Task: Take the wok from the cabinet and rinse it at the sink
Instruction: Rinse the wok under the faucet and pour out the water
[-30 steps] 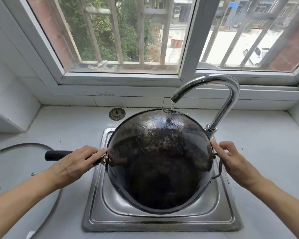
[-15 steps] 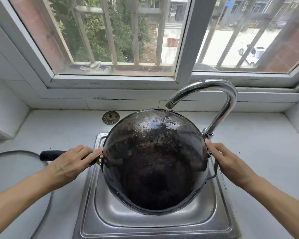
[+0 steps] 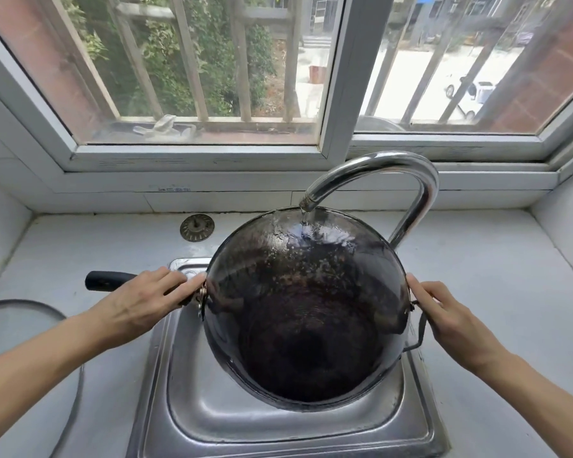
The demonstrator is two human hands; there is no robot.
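Note:
A dark, blackened wok (image 3: 306, 312) is held tilted over the steel sink (image 3: 192, 411), its inside facing me. A thin stream of water runs from the curved chrome faucet (image 3: 394, 170) onto the wok's upper inner wall. My left hand (image 3: 146, 302) grips the black long handle (image 3: 108, 280) close to the wok's rim. My right hand (image 3: 444, 317) holds the wok's right rim by the small metal loop handle (image 3: 419, 328).
A round metal sink strainer (image 3: 197, 228) lies on the counter behind the sink. A glass lid's rim (image 3: 30, 309) shows at the left edge. The window sill and frame (image 3: 212, 157) rise close behind the faucet. White counter runs on both sides.
The wok has shifted slightly to the right under the faucet, and the water now lands further inside the upper wall. Both hands keep their grips.

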